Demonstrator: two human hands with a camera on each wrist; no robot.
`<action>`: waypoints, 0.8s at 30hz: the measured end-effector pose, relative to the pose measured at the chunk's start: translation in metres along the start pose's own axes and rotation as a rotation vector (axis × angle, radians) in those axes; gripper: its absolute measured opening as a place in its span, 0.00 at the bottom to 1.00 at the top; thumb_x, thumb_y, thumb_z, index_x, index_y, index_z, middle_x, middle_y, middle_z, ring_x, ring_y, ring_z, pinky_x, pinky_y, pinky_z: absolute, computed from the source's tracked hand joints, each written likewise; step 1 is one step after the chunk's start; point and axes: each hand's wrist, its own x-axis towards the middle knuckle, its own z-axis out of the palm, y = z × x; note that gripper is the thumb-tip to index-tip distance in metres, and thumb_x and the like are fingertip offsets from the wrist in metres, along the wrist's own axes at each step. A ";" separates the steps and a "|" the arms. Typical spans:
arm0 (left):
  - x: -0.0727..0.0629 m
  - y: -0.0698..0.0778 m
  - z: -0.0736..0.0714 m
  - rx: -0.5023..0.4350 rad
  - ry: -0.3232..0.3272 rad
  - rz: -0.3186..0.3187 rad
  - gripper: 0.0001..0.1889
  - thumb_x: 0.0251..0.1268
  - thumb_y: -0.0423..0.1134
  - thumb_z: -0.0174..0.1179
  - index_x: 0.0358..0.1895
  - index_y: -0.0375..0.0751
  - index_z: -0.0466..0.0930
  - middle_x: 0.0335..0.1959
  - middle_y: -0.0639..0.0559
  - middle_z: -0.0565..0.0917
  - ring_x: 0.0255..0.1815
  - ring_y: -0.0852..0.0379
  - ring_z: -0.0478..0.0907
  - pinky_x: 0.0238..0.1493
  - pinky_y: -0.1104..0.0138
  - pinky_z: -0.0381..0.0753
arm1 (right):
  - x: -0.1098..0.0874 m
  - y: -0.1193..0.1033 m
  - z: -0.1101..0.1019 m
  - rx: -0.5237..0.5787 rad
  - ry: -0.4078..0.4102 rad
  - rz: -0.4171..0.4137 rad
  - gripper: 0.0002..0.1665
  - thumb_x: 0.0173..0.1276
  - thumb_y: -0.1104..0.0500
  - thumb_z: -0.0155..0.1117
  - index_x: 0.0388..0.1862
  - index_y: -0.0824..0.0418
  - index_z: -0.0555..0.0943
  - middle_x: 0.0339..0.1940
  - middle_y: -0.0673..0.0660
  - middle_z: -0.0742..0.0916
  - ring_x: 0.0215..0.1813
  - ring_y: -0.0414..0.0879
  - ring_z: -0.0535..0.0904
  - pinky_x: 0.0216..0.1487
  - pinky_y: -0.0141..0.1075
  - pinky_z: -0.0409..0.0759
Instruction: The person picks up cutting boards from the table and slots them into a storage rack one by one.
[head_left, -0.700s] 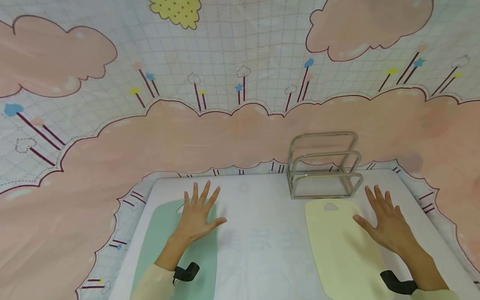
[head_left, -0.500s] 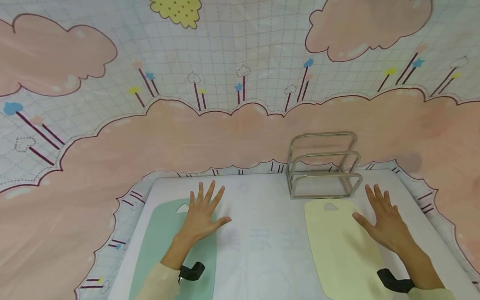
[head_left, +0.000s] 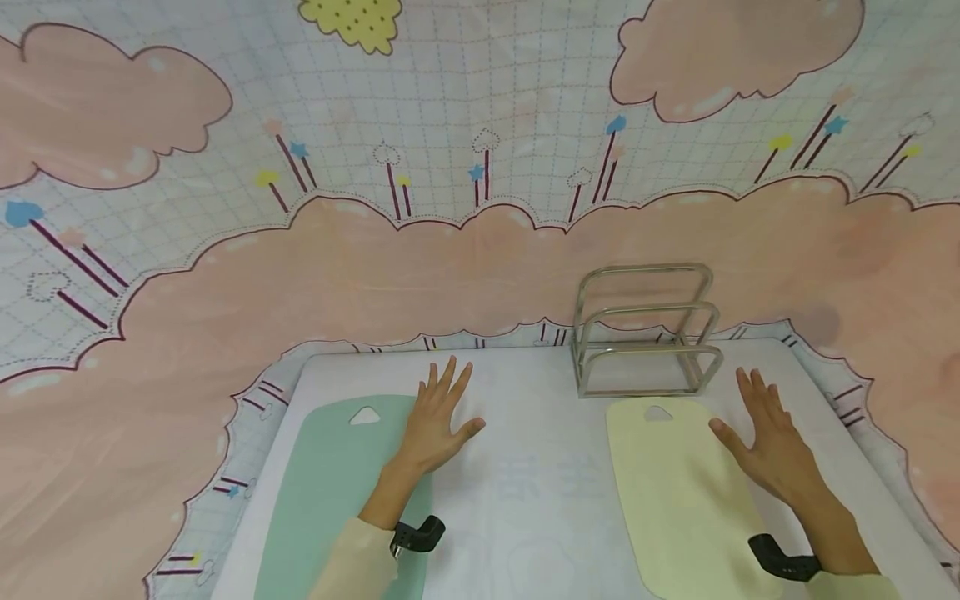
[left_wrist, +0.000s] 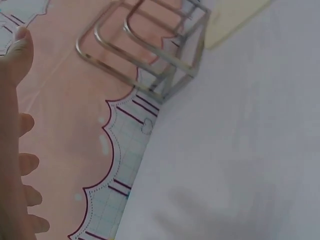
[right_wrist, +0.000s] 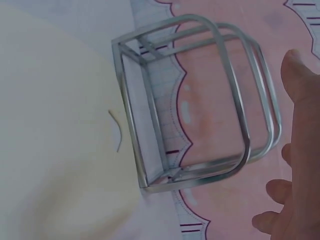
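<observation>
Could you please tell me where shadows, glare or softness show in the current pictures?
Head view: fairly even light, a soft shadow on the yellow board beside the right hand; left wrist view: dimmer, slightly soft, a faint blurry shadow on the white tabletop; right wrist view: hazy, pale glints along the metal rack, a diffuse shadow on the board.

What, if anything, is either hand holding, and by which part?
Nothing is held: the left hand and right hand have fingers extended, and the metal rack stands ungripped.
</observation>
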 end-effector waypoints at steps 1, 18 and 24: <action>0.001 0.003 0.002 -0.024 0.012 0.003 0.52 0.57 0.79 0.24 0.75 0.45 0.53 0.75 0.37 0.52 0.73 0.31 0.41 0.64 0.35 0.48 | 0.000 0.000 0.000 0.005 0.000 0.005 0.49 0.72 0.45 0.52 0.79 0.55 0.36 0.77 0.65 0.43 0.75 0.65 0.32 0.62 0.72 0.36; 0.022 0.032 0.035 -0.243 0.092 0.017 0.51 0.59 0.78 0.27 0.75 0.44 0.53 0.75 0.40 0.52 0.75 0.39 0.43 0.68 0.42 0.49 | 0.011 0.002 0.007 0.123 0.012 0.018 0.46 0.75 0.48 0.49 0.79 0.53 0.35 0.78 0.59 0.42 0.74 0.68 0.36 0.51 0.79 0.46; 0.029 0.040 0.046 -0.323 0.087 -0.008 0.50 0.59 0.78 0.29 0.76 0.45 0.52 0.76 0.44 0.51 0.75 0.43 0.44 0.65 0.38 0.53 | 0.014 0.004 0.010 0.174 0.029 0.023 0.45 0.75 0.49 0.48 0.79 0.54 0.36 0.78 0.62 0.43 0.73 0.71 0.38 0.53 0.78 0.45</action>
